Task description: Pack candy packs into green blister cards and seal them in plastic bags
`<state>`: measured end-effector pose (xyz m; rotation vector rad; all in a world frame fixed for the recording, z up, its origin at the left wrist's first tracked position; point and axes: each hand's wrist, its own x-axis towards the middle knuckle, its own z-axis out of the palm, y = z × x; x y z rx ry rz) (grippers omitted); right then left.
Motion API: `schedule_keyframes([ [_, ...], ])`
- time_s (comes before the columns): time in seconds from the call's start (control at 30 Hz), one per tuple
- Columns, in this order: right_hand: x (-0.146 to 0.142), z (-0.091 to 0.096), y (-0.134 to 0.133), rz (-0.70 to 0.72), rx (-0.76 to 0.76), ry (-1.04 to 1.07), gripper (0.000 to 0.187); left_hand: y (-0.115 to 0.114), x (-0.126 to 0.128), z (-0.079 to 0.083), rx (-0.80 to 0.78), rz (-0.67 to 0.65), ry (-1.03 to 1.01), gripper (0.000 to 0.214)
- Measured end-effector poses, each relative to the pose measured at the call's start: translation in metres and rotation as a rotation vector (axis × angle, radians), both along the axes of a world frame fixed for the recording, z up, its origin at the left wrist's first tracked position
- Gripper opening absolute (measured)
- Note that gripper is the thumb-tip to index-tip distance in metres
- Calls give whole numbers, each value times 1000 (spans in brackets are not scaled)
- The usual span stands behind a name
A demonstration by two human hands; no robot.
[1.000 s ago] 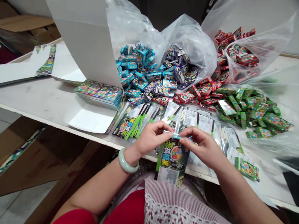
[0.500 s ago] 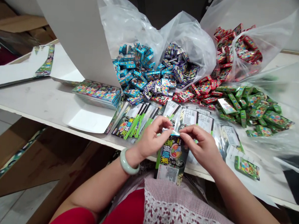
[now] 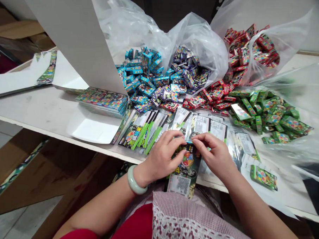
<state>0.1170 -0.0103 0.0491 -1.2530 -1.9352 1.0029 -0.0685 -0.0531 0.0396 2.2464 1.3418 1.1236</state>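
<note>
A black printed candy pouch [image 3: 185,170] with coloured balls and a pale label hangs over the table's front edge, towards my lap. My right hand [image 3: 214,152] pinches its top edge near the right corner between thumb and forefinger. Across the pouch's upper left lies my left hand [image 3: 167,151], fingers curled at the top edge and thumb on the printed front. A jade-coloured bangle [image 3: 136,180] circles the left wrist. Just beyond both hands lie several flat pouches [image 3: 201,124], overlapping in a row. Whether anything small is in the pouch's mouth is hidden.
Plastic bags spill small blue boxes [image 3: 133,70], purple boxes [image 3: 189,76], red boxes [image 3: 240,58] and green boxes [image 3: 276,114] along the back. An open white carton [image 3: 95,129] with a stack of printed cards [image 3: 102,99] stands left. One green box [image 3: 264,177] lies right.
My left hand has shifted from pinching the pouch's top to lying further over its front, thumb lower and apart from the forefinger. My right hand keeps its pinch.
</note>
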Motion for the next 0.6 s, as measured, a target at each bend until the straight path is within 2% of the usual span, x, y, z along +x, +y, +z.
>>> schedule_keyframes([
  [0.37,2,-6,6,-14,10,-42,22,2,11,12,-46,52,235,20],
  [0.6,2,-9,11,-29,-112,21,23,6,7,8,-39,20,185,22],
])
